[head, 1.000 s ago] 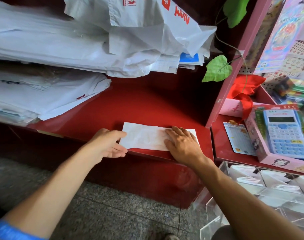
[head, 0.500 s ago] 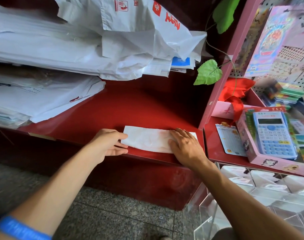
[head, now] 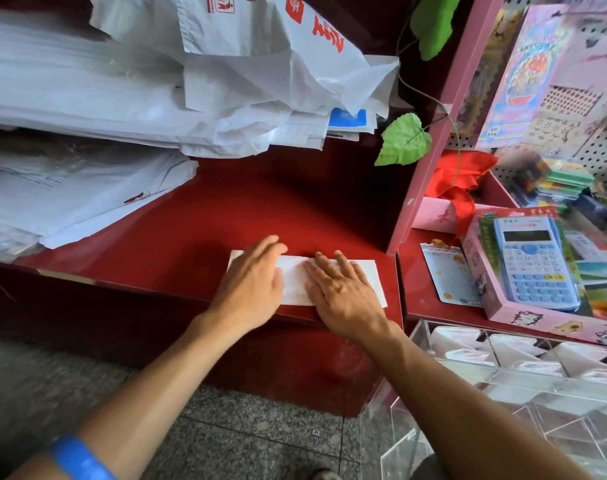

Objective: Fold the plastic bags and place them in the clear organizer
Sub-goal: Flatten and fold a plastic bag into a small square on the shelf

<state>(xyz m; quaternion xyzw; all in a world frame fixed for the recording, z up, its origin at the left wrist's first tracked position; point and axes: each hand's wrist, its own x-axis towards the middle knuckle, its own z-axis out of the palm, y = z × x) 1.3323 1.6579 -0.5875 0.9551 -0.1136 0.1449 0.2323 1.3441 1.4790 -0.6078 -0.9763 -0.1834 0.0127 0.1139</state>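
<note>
Since a second ago the left hand [head: 250, 282] has moved from the strip's end onto the folded plastic bag [head: 295, 282], fingers now flat, gripping nothing. Just beside it, the right hand [head: 343, 292] presses the same bag, fingers straight and spread. That bag lies at the red shelf's [head: 260, 209] front edge. Below and right of the shelf sits the clear organizer [head: 523, 393].

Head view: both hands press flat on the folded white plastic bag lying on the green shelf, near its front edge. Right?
Not quite: the head view shows a red shelf, not green. The left hand and right hand do press flat on the folded white plastic bag near the front edge.
</note>
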